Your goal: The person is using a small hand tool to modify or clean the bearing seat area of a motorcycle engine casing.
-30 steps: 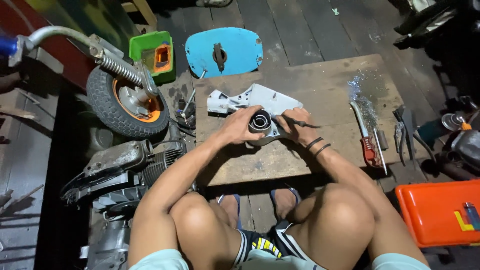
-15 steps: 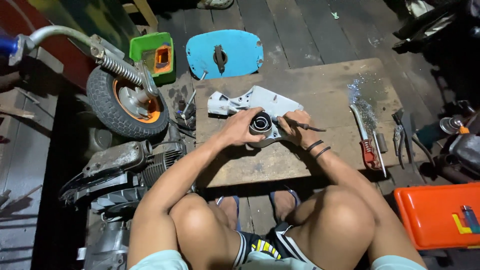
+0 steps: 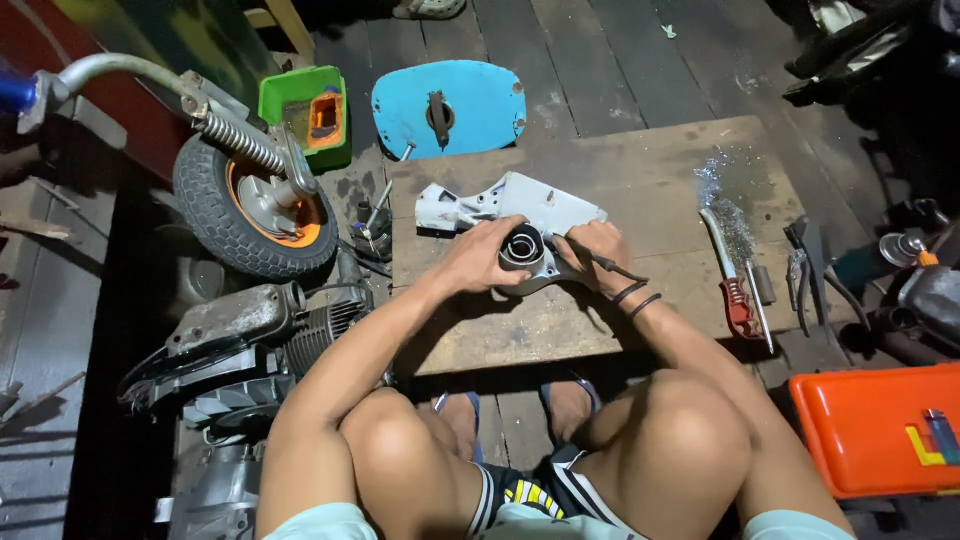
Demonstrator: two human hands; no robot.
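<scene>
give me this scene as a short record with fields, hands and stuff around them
left hand: grips the black ring on the grey casing
right hand: holds a thin dark tool by the ring
support: wooden board
right of hands: red-handled saw, pliers
left of board: wheel, engine
far side: blue cover, green box
near right: orange case

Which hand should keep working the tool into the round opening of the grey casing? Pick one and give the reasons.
Right, probably. The right hand grips the thin dark tool, its tip at the round opening of the grey casing. The left hand is wrapped around the casing, steadying it on the wooden board.
</scene>
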